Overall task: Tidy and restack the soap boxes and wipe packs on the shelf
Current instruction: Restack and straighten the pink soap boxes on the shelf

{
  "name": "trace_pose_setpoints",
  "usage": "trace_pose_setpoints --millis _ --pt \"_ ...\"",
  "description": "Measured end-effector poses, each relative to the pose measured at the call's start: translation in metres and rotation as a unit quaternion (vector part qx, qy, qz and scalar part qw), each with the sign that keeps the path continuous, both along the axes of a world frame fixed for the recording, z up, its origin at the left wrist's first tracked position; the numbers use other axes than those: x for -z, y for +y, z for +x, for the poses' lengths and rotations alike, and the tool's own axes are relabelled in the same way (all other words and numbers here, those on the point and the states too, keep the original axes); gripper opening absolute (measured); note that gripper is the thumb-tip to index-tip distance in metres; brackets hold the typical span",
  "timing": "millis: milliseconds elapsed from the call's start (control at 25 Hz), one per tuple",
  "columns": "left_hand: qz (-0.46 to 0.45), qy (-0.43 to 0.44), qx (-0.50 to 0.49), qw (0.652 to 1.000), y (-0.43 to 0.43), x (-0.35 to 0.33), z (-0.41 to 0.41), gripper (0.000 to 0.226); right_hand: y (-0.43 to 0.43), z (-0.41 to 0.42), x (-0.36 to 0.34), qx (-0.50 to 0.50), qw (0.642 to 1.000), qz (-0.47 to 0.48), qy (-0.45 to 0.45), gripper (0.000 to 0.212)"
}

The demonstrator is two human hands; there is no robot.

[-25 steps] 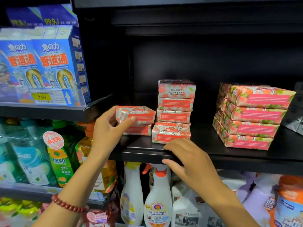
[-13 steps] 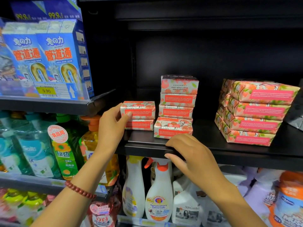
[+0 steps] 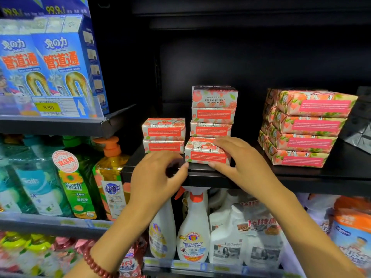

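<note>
Gripping the bottom soap box (image 3: 202, 154) with the right hand (image 3: 243, 165): clamped from the right end, with fingers (image 3: 224, 142) curled over the top and the thumb pressed low on the front face. Reaching leftward out of that grip, slightly skewed, and set forward of the three-box stack (image 3: 212, 113) rising just above the knuckles. Resting on the black shelf (image 3: 301, 178), close to its front lip.

Hovering with the left hand (image 3: 158, 177) just left of and below the gripped box, in front of the shelf lip. Loosely bent and blurred, with nothing held. One fingertip close to the box's lower left corner, contact impossible to tell.

Up past the left hand's knuckles: a two-box pile (image 3: 163, 135), squared up, right beside the gripped box. Well off to the right of the right hand: a stack of bigger packs (image 3: 305, 127), four high. Below both wrists: white spray bottles (image 3: 192, 233). Around the left wrist: a red bead bracelet (image 3: 96, 263).
</note>
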State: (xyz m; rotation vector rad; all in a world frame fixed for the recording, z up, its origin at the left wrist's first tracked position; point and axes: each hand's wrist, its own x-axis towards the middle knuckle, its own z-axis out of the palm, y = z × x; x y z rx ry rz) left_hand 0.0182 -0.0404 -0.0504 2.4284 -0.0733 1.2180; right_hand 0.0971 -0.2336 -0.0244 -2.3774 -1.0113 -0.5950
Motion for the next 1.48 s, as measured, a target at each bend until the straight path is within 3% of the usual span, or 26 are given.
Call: trace_pose_setpoints --millis 120,280,360,520,600,680,800,960,1120,1240,1280,1360,1480 --pt "0.034 0.017 -0.016 0.999 0.002 0.005 0.000 0.039 -0.004 -0.001 -0.003 0.000 0.999 0.041 -0.001 0.050" --pt "0.030 0.027 -0.018 0.999 0.003 0.006 0.001 0.041 -0.004 -0.003 -0.005 0.008 0.997 0.045 0.067 0.070" --pt "0.017 0.034 -0.015 0.999 0.001 0.002 -0.001 0.044 -0.005 -0.006 -0.005 0.008 0.997 0.048 0.060 0.070" --pt "-0.130 0.031 0.051 0.990 -0.001 -0.014 -0.003 0.053 -0.010 -0.020 -0.010 -0.036 0.993 0.072 -0.087 0.067" --pt "-0.213 0.066 0.133 0.966 -0.005 -0.028 -0.003 0.055 -0.008 -0.027 -0.014 -0.077 0.984 0.101 -0.123 0.064" --pt "-0.277 0.093 0.235 0.927 -0.012 -0.038 -0.004 0.043 -0.005 -0.032 -0.018 -0.102 0.978 0.125 -0.131 0.062" --pt "-0.323 0.070 0.282 0.900 -0.016 -0.041 -0.006 0.034 -0.005 -0.037 -0.022 -0.130 0.979 0.141 -0.064 0.073" --pt "-0.295 0.032 0.266 0.917 -0.014 -0.038 -0.007 0.031 -0.011 -0.038 -0.031 -0.122 0.970 0.197 0.077 0.078" --pt "-0.292 0.032 0.282 0.913 -0.014 -0.037 -0.007 0.056 -0.004 -0.036 -0.033 -0.077 0.979 0.179 -0.051 0.051" --pt "-0.307 0.062 0.270 0.911 -0.011 -0.038 -0.009 0.076 0.002 -0.038 -0.026 -0.073 0.961 0.209 -0.165 0.037" --pt "-0.315 0.069 0.274 0.906 -0.010 -0.039 -0.010 0.078 0.003 -0.039 -0.024 -0.075 0.955 0.216 -0.191 0.037" --pt "-0.312 0.064 0.297 0.900 -0.008 -0.039 -0.012 0.061 0.005 -0.039 -0.022 -0.078 0.950 0.214 -0.213 0.038" --pt "-0.304 0.042 0.310 0.900 -0.006 -0.040 -0.012 0.057 0.005 -0.036 -0.021 -0.085 0.968 0.177 -0.153 0.047"
